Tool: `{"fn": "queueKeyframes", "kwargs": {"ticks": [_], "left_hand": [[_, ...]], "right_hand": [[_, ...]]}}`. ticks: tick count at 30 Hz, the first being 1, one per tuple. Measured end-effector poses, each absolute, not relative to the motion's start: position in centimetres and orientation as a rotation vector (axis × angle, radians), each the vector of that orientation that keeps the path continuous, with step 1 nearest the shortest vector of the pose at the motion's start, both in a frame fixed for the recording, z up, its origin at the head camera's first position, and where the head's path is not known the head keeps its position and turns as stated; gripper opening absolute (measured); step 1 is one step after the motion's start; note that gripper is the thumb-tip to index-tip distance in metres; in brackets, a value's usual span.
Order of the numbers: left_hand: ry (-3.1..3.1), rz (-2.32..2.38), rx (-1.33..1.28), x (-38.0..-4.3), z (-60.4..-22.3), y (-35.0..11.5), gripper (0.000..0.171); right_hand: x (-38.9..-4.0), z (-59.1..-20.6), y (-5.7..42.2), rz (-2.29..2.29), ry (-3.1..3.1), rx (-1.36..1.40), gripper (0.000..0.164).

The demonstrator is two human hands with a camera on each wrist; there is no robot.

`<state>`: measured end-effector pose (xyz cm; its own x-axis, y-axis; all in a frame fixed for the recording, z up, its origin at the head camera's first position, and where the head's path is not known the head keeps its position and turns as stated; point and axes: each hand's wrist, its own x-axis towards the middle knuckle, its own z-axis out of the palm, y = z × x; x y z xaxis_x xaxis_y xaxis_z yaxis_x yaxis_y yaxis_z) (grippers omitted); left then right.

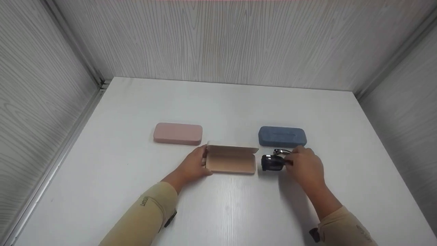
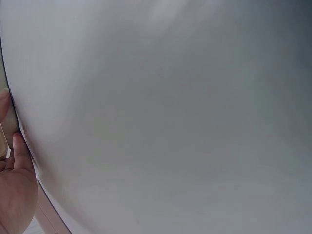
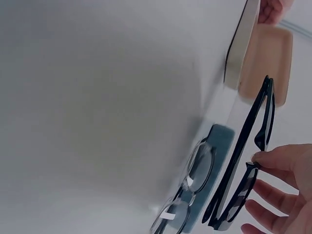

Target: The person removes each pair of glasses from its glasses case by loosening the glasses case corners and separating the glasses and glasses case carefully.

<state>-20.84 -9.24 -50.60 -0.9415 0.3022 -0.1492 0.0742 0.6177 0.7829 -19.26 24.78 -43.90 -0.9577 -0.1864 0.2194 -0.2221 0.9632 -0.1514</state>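
A glasses case (image 1: 232,163) with a tan lining lies with its lid raised in the middle of the table. At its left end, my left hand (image 1: 192,164) holds it between thumb and fingers. My right hand (image 1: 306,167) pinches a pair of black-framed glasses (image 1: 272,163) just right of the case. In the right wrist view, the thumb sits at the middle of the folded frame. Behind them are thin clear-rimmed glasses (image 3: 199,170), in front of a blue glasses case (image 1: 282,136).
A closed pink glasses case (image 1: 178,133) lies to the left, behind my left hand. The white table (image 1: 225,212) meets pale wood-grain panels at the back (image 1: 218,41) and on both sides.
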Motion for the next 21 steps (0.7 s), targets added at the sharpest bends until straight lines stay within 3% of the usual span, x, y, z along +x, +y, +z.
{"fn": "queueKeyframes", "kwargs": {"ticks": [21], "left_hand": [[2.556,1.221,0.269,-20.9,-50.4,-9.1,0.096]], "right_hand": [[-20.2,-45.5,28.1,0.164,-3.106,0.154,0.019]]}}
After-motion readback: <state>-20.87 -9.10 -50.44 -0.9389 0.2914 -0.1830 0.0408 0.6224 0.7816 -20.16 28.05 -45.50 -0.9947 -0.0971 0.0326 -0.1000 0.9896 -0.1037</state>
